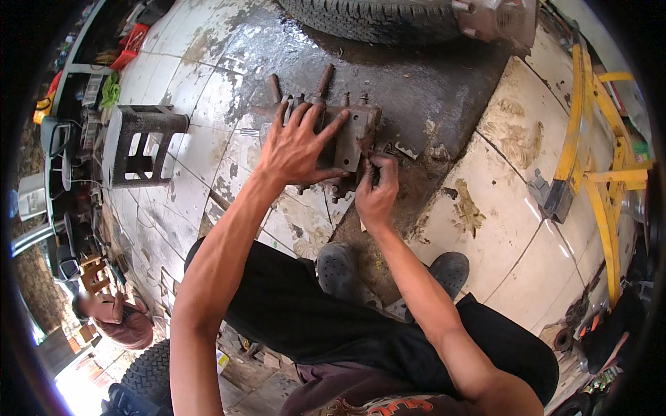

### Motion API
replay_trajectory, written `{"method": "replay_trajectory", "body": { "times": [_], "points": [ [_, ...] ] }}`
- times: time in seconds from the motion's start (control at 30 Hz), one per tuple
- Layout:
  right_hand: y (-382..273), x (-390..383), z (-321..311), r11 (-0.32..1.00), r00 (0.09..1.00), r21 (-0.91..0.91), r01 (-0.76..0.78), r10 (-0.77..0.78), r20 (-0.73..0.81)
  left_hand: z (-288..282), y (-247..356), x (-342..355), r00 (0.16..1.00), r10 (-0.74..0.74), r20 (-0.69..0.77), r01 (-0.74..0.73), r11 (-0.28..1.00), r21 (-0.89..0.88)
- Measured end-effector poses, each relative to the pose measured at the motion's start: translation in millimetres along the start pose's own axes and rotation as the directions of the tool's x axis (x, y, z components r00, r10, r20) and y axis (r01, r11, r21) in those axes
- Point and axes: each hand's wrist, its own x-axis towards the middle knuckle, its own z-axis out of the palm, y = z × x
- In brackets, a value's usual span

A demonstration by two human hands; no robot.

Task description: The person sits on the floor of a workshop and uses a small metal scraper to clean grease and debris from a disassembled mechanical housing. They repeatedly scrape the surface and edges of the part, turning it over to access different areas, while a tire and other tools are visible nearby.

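A rusty, greasy metal machine block (357, 132) with rods sticking out of its far side lies on the dirty tiled floor (499, 208) in front of me. My left hand (300, 147) rests flat on top of it, fingers spread. My right hand (377, 188) is closed at the block's near right corner, fingertips pinched on a small dark part or tool that I cannot make out. A small toothed metal piece (406, 150) lies just right of the block. My feet in dark shoes (340, 267) are below the hands.
A dark plastic stool (139, 142) stands to the left. A large tyre (374, 17) lies beyond the block. A yellow metal frame (596, 166) runs along the right. Another person (114, 319) crouches at lower left near a second tyre (149, 374). Clutter lines the left wall.
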Motion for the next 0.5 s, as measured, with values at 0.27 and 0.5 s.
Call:
{"method": "replay_trajectory", "body": {
  "times": [0.27, 0.5],
  "points": [
    [9.4, 7.2, 2.9, 0.999, 1.000, 0.021, 0.024, -0.024, -0.003, -10.0, 6.9, 3.1, 1.000, -0.025, 0.004, 0.024, 0.996, 0.086],
    [1.4, 18.4, 5.7, 0.997, 1.000, 0.072, -0.021, 0.022, -0.007, -16.9, 12.9, 2.2, 0.991, -0.053, 0.126, 0.046, 0.997, 0.063]
  ]
}}
